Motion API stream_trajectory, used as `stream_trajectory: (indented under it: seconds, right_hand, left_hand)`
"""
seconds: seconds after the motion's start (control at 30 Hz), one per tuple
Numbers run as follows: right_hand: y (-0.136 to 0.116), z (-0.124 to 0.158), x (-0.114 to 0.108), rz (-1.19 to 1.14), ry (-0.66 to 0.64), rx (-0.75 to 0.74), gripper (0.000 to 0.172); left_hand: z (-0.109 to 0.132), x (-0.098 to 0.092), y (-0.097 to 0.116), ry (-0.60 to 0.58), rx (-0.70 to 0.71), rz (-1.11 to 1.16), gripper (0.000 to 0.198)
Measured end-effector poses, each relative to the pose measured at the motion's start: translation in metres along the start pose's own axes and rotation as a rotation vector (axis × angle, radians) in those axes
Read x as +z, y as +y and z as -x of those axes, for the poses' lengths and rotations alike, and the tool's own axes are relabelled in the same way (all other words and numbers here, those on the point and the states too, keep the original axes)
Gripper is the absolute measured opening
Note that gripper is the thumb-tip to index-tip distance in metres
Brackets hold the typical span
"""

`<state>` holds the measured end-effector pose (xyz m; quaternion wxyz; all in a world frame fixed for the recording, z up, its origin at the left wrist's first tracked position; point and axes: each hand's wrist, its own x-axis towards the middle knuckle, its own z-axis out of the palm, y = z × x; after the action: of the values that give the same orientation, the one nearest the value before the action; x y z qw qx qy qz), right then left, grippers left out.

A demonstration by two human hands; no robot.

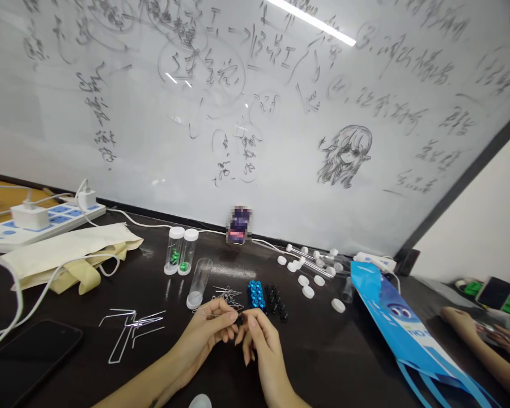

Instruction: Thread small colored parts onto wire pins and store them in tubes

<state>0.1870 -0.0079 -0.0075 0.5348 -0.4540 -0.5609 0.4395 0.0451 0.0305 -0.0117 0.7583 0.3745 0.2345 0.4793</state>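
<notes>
Both hands meet low in the middle of the head view. My left hand (208, 327) is closed, with a thin metal piece running along its fingers and a small black part (239, 320) at its fingertips. My right hand (261, 339) pinches at the other side of that black part. Just beyond the hands lie a pile of thin metal pins (228, 294), a block of blue metal pieces (256, 294) and rows of black pieces (274, 300). An open clear tube (200, 280) stands slightly tilted behind my left hand.
Two capped tubes (182, 252) hold green pieces. Bent metal rods (134, 326) and a dark phone (34, 360) lie left. White caps (308, 292), clear tubes and a blue bag (402, 317) are right. Another person's arms (484, 345) show far right. A whiteboard stands behind.
</notes>
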Motion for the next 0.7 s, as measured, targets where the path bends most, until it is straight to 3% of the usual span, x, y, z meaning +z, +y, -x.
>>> stream_trajectory:
  seconds: [0.7]
  right_hand:
    - [-0.0034,0.0034,0.0008,-0.003,0.026,-0.007,0.044]
  left_hand:
    - [0.0003,0.0005,0.0004,0.000,-0.004,-0.030,0.020]
